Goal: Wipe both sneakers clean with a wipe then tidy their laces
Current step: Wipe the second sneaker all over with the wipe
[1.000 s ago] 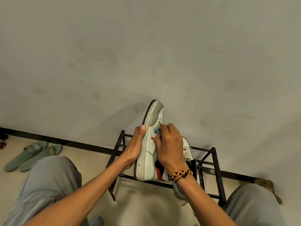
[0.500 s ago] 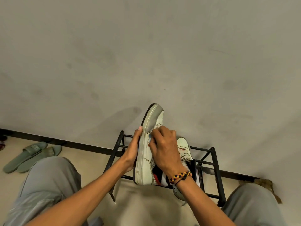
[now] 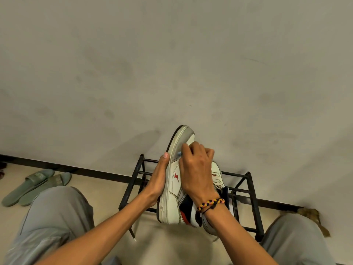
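While the held sneaker (image 3: 174,180) stands toe-up in front of the knees, above the near rail of the black shoe rack (image 3: 246,192), best to treat the toe end as the patch in hand. Left hand (image 3: 156,182): flat along the sole side, fingers straight, thumb tip at the sole edge, bracing rather than clutching. Right hand (image 3: 196,169): fingers curled, pinching a small bluish wipe (image 3: 179,153) against the grey toe panel, only a corner of the wipe showing. Second sneaker (image 3: 217,180) lying on the rack just behind the right wrist, mostly hidden, laces loose.

For a clean pass, probably:
- Keep the left palm pushing back against each stroke so the shoe does not twist.
- Work short strokes from toe towards the laces, following the seam where grime collects along the pale sole rim.
- Refold the wipe once one face looks dirty; too little of it visible to judge that now.
- Turn the shoe to reach the far side, hidden from the camera.
- Leave the laces until both uppers are wiped.

Likely slip: pressing hard with so small a pinch and losing the wipe. Green slides (image 3: 36,186) on the floor at far left, well apart from the work.
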